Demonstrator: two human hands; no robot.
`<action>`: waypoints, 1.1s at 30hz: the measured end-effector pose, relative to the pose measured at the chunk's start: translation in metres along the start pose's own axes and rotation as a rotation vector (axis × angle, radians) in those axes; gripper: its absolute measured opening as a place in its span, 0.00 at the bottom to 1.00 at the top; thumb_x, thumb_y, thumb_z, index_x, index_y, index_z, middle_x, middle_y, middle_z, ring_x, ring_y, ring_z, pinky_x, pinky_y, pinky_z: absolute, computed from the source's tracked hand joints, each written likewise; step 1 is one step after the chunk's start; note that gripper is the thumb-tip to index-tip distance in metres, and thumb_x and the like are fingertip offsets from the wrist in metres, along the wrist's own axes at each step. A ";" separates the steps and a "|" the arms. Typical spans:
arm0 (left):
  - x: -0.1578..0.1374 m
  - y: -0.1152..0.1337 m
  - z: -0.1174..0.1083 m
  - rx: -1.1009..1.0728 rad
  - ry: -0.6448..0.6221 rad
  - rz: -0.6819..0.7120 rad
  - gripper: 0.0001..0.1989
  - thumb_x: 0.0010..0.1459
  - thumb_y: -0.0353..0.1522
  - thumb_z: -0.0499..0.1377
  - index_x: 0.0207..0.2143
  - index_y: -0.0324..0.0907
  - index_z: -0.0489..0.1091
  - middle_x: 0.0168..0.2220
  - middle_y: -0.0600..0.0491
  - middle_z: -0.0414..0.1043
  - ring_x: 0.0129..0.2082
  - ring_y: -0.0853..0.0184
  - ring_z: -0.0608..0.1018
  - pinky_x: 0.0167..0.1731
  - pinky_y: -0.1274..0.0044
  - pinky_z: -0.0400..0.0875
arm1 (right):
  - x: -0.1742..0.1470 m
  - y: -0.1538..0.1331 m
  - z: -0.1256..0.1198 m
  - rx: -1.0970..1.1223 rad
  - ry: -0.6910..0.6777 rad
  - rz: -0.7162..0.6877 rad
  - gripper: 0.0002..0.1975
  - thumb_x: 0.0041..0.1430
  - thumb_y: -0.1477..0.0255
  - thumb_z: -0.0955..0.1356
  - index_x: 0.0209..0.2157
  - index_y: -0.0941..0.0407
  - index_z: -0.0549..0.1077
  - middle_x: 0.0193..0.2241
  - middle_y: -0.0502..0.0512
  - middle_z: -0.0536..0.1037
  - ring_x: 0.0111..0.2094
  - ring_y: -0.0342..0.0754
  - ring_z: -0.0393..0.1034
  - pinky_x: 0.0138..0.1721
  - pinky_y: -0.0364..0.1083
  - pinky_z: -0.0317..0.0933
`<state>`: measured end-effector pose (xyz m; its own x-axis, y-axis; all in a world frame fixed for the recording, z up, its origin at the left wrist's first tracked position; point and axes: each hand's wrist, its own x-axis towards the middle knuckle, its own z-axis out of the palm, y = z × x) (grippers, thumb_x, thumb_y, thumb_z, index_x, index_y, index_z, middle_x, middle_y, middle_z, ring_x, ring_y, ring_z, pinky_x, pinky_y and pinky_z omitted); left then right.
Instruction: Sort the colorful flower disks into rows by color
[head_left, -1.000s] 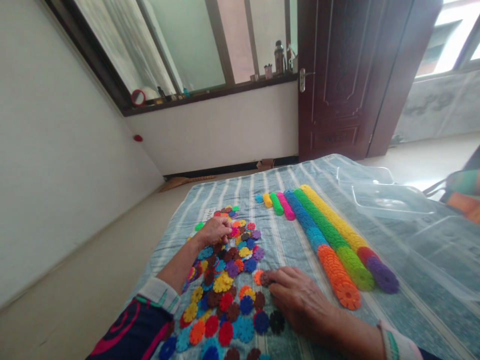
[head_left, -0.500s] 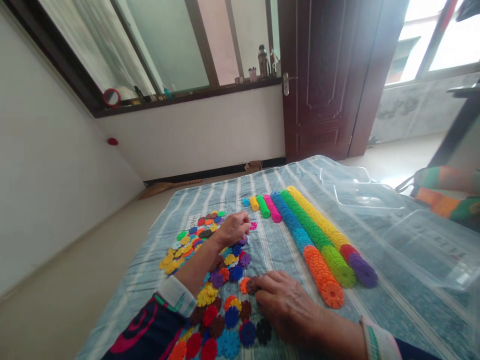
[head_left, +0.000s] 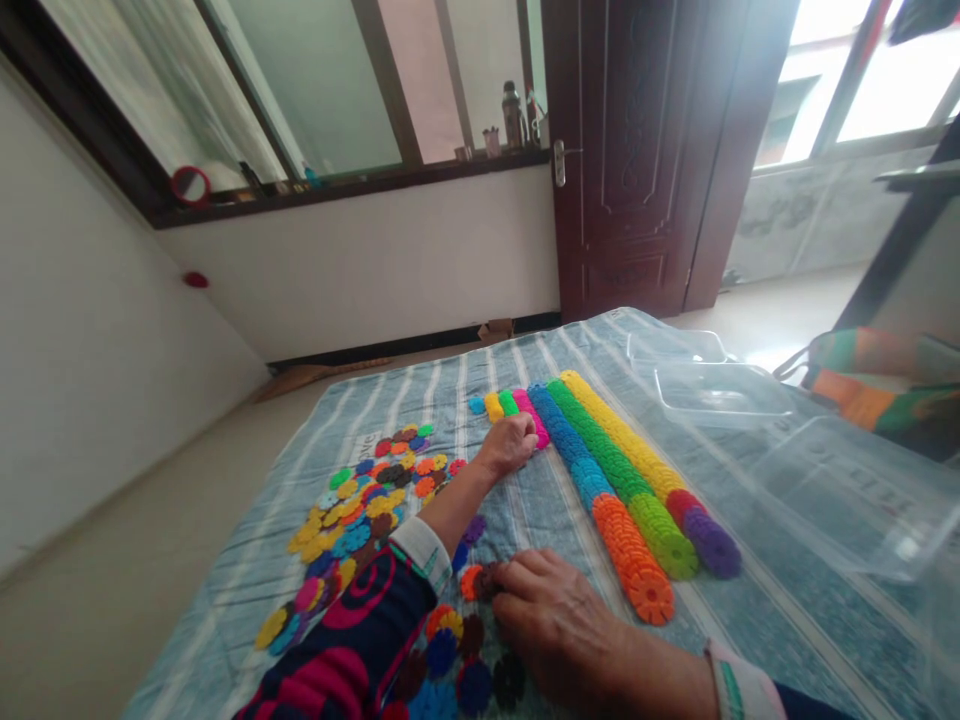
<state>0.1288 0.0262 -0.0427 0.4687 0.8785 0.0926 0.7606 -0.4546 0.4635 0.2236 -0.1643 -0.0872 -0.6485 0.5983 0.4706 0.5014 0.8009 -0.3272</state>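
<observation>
Reaching across the bed, my left hand is closed at the near end of a short pink row of snowflake discs. Its fingers hide the pink disc seen in it a moment earlier. Lower down, my right hand rests on the cloth, its fingers curled onto a brown snowflake disc that lies beside an orange disc. A mixed spread of loose discs lies left of and beneath my left arm. Short green and yellow rows adjoin the pink one.
Long overlapping rows run toward me: blue ending in orange, green, and yellow ending in purple. Clear plastic boxes stand on the striped bedcover at right. A dark red door is beyond.
My left hand has moved right, from the loose discs to the pink row, carrying a pink disc. My right hand stays at the brown disc. The view has shifted slightly.
</observation>
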 end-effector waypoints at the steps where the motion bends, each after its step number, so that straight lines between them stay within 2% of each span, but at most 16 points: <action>1: 0.001 0.000 0.001 0.000 0.005 -0.005 0.05 0.54 0.25 0.54 0.28 0.39 0.69 0.24 0.54 0.72 0.25 0.68 0.75 0.30 0.78 0.68 | 0.000 0.000 0.000 -0.006 -0.007 0.001 0.04 0.62 0.77 0.68 0.38 0.55 0.70 0.42 0.55 0.77 0.40 0.49 0.68 0.43 0.48 0.62; 7: 0.001 0.001 0.006 0.013 0.078 -0.028 0.03 0.53 0.26 0.58 0.32 0.39 0.69 0.25 0.55 0.70 0.26 0.68 0.75 0.31 0.77 0.68 | 0.000 -0.001 -0.001 -0.029 -0.019 0.008 0.04 0.63 0.77 0.68 0.38 0.56 0.70 0.42 0.54 0.77 0.39 0.49 0.67 0.41 0.48 0.62; 13: -0.006 0.001 0.011 0.093 0.111 -0.055 0.08 0.52 0.29 0.61 0.36 0.39 0.69 0.29 0.52 0.72 0.31 0.64 0.77 0.34 0.75 0.68 | 0.000 -0.001 0.001 -0.027 -0.023 0.016 0.05 0.61 0.79 0.69 0.34 0.56 0.70 0.39 0.53 0.77 0.37 0.49 0.67 0.39 0.48 0.62; 20: -0.014 0.009 0.016 0.140 0.125 -0.097 0.08 0.54 0.29 0.60 0.38 0.39 0.69 0.31 0.48 0.75 0.34 0.61 0.78 0.35 0.73 0.69 | -0.008 0.001 0.011 0.010 0.059 -0.001 0.05 0.62 0.80 0.67 0.34 0.55 0.69 0.38 0.54 0.76 0.36 0.49 0.67 0.36 0.48 0.61; 23: -0.037 0.004 0.004 0.149 0.129 -0.073 0.07 0.56 0.30 0.60 0.38 0.41 0.69 0.30 0.50 0.75 0.34 0.62 0.78 0.36 0.74 0.69 | -0.011 0.002 0.011 0.030 0.087 -0.016 0.07 0.63 0.81 0.65 0.33 0.55 0.68 0.37 0.54 0.76 0.35 0.49 0.67 0.35 0.48 0.61; 26: -0.077 -0.011 -0.017 0.217 0.104 -0.071 0.05 0.58 0.31 0.58 0.38 0.43 0.69 0.31 0.51 0.75 0.35 0.63 0.77 0.37 0.75 0.69 | -0.012 0.002 0.011 0.045 0.097 -0.035 0.09 0.64 0.82 0.63 0.35 0.55 0.69 0.39 0.55 0.76 0.36 0.50 0.68 0.36 0.49 0.62; 28: -0.108 -0.025 -0.035 0.291 0.120 -0.106 0.04 0.59 0.30 0.57 0.37 0.43 0.70 0.36 0.49 0.76 0.40 0.62 0.77 0.42 0.74 0.69 | -0.013 0.002 0.010 0.062 0.095 -0.041 0.09 0.65 0.82 0.61 0.37 0.55 0.70 0.42 0.56 0.77 0.38 0.51 0.68 0.38 0.50 0.63; 30: -0.137 -0.039 -0.051 0.386 0.165 -0.180 0.05 0.59 0.30 0.57 0.37 0.42 0.71 0.40 0.46 0.76 0.46 0.59 0.75 0.50 0.70 0.68 | -0.014 0.001 0.010 0.074 0.085 -0.039 0.10 0.66 0.82 0.60 0.38 0.55 0.70 0.45 0.56 0.77 0.39 0.51 0.69 0.40 0.50 0.65; 33: -0.173 -0.055 -0.065 0.482 0.169 -0.407 0.12 0.60 0.38 0.59 0.41 0.39 0.72 0.47 0.41 0.74 0.53 0.52 0.72 0.54 0.63 0.65 | -0.016 0.001 0.010 0.068 0.067 -0.035 0.11 0.68 0.80 0.59 0.37 0.55 0.71 0.46 0.57 0.77 0.41 0.53 0.70 0.40 0.51 0.66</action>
<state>-0.0233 -0.0917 -0.0263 0.0533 0.9875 0.1485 0.9970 -0.0610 0.0475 0.2288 -0.1724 -0.1037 -0.6238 0.5690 0.5358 0.4380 0.8223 -0.3633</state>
